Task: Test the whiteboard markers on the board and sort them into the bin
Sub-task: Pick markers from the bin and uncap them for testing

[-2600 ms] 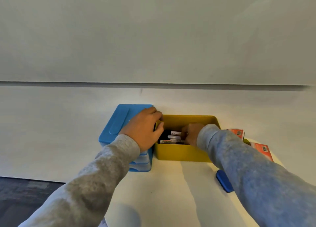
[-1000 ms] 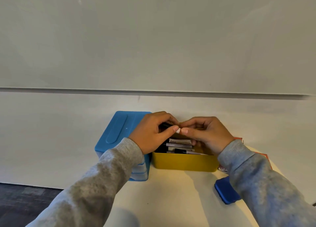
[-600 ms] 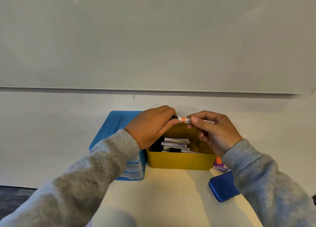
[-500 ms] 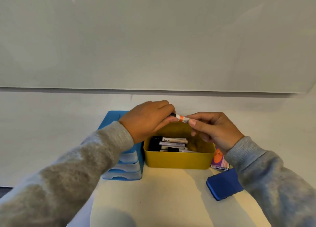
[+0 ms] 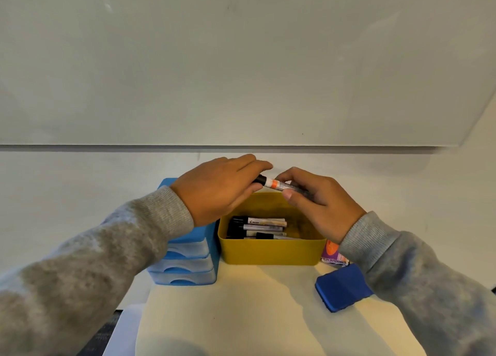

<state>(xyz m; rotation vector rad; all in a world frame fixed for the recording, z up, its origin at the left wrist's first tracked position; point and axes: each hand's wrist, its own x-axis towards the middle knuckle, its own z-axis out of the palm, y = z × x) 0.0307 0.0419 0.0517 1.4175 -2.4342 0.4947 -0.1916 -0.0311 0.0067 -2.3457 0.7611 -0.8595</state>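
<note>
Head view: marker (image 5: 279, 185) held level above yellow bin (image 5: 271, 252), left hand (image 5: 217, 189) pinching black cap, right hand (image 5: 319, 202) gripping barrel. Likely light, rigid, smooth; best gripped mid-barrel while pulling cap. Whiteboard (image 5: 241, 60) just behind.

Both forearms reach forward, palms down. Left hand (image 5: 222, 188) pinches a marker's (image 5: 279, 184) black cap; right hand (image 5: 319, 202) grips its barrel, fingers curled
</note>
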